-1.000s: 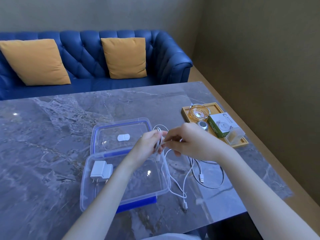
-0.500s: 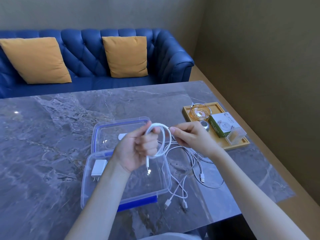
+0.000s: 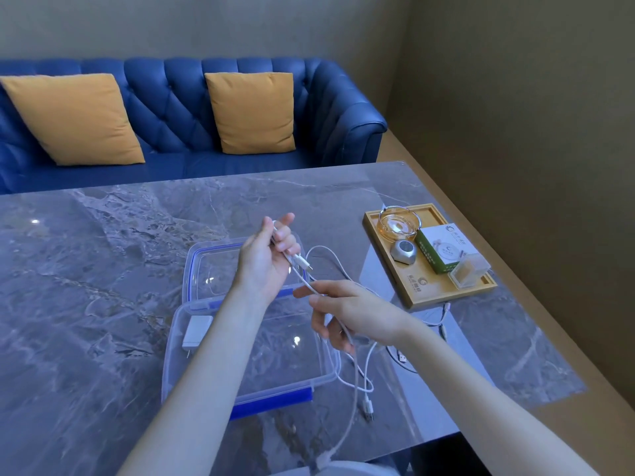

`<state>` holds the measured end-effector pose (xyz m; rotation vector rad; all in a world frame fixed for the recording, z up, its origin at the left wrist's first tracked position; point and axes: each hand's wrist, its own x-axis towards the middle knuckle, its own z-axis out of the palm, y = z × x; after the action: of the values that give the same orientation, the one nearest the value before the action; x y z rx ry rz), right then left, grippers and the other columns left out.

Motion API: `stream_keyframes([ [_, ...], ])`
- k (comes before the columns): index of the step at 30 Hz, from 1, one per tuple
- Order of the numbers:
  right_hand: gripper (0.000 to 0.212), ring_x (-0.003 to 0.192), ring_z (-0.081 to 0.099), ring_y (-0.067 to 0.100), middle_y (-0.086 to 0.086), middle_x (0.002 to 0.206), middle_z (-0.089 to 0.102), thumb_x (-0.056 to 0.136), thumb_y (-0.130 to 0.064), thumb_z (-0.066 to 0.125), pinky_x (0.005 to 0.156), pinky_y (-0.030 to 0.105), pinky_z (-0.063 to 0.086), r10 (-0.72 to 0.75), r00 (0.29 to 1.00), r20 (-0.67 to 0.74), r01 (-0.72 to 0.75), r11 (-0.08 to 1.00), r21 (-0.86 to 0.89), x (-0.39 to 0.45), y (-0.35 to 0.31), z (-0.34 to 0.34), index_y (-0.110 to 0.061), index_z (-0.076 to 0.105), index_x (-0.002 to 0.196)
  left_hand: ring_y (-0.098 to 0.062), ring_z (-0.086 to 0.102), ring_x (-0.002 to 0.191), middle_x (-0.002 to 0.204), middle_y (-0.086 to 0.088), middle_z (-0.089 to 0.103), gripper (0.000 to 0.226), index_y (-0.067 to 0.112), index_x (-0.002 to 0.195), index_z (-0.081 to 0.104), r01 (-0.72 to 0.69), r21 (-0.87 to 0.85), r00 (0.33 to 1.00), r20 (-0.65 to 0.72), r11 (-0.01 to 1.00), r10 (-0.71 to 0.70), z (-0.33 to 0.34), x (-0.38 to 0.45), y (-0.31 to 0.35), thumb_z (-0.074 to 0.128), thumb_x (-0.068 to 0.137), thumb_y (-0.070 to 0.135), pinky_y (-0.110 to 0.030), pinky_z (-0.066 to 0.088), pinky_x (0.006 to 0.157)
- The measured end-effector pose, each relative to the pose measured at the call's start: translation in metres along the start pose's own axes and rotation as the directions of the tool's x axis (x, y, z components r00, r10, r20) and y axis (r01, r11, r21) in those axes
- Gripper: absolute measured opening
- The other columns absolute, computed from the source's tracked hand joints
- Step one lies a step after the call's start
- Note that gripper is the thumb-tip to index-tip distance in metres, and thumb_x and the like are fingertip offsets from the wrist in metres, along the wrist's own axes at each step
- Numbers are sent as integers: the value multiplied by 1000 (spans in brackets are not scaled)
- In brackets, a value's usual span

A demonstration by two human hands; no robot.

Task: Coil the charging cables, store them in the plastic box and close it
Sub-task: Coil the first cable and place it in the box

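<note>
A clear plastic box [image 3: 328, 371] with a blue latch stands open on the marble table, its lid [image 3: 206, 266] lying behind it. A white charger plug [image 3: 196, 332] lies in the box's left end. My left hand [image 3: 266, 259] is raised over the lid and grips one end of a white cable [image 3: 357, 365], whose connector sticks out to the right. My right hand [image 3: 343, 310], lower and to the right, pinches the same cable. The cable hangs down to the table's front edge. A second cable [image 3: 436, 322] lies on the table right of the box.
A wooden tray [image 3: 417, 295] at the right holds a glass ashtray [image 3: 398, 223], a small metal object, a green and white carton [image 3: 445, 250] and a clear case. A blue sofa [image 3: 165, 108] with two orange cushions stands behind the table. The table's right edge is near the wall.
The small loop around my left hand's fingers is gone. My left hand rose and turned palm up, and my right hand dropped lower along the cable, drawing it out straighter.
</note>
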<state>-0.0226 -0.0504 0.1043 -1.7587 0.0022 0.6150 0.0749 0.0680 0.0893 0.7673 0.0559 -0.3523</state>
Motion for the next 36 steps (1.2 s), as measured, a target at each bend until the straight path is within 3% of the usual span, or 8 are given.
stream_keyframes([
  [3,27,28,39,10,3,57,43,97,-14,37,37,24,33,41,999,-31,-44,990,-130,-4,-7,-3,-4,50,118,-3,35,37,41,10,46,35,5,87,55,-132,414,990,2,901,144,-9,1,-14,27,101,20,-16,33,45],
  [6,26,28,36,4,-1,54,40,95,-19,45,36,15,30,-10,992,-125,-44,906,-422,-4,-16,-11,1,59,101,-1,40,40,52,7,50,30,8,93,57,-213,778,974,119,591,194,-10,-8,-21,31,100,21,-13,35,47],
  [11,17,54,42,10,7,64,60,84,-22,61,57,22,39,-263,948,-179,41,660,-750,-10,-33,-34,-7,70,83,-1,42,34,47,2,46,37,15,67,52,-190,908,967,238,373,-87,-9,-32,-21,34,99,19,-19,36,46],
  [17,11,43,43,3,6,54,62,74,-22,75,46,9,31,-403,885,-235,189,771,-608,-16,-35,-57,-11,74,77,-5,25,30,34,8,34,44,1,73,60,177,719,823,267,672,-502,-8,-45,-5,35,95,29,-16,23,37],
  [21,20,40,37,6,8,54,54,80,-22,67,41,13,29,-406,878,-255,307,885,-350,-17,-24,-56,-3,73,78,-4,19,30,35,12,22,34,12,65,66,407,376,681,483,832,-551,-10,-46,7,48,85,33,-15,23,35],
  [24,19,38,34,10,4,52,47,88,-18,57,39,19,25,-377,882,-282,349,926,-145,-15,-16,-50,-21,73,77,-12,26,39,45,3,27,38,-2,89,59,667,-42,504,761,744,-409,-11,-43,4,34,97,26,-26,30,48],
  [31,23,31,30,10,-4,52,41,96,-15,44,31,16,25,-170,953,-252,184,982,34,-3,14,-18,-16,62,111,-16,34,45,50,-9,40,31,-9,90,58,460,-456,854,464,762,-237,-11,-35,6,38,96,15,-27,36,51],
  [36,24,29,37,8,4,57,42,97,-10,41,32,18,31,-32,990,-138,33,999,-1,-1,21,7,0,54,115,-4,38,38,45,9,40,33,4,90,53,92,-250,996,34,964,-86,-5,-24,-4,29,100,24,-13,36,42],
])
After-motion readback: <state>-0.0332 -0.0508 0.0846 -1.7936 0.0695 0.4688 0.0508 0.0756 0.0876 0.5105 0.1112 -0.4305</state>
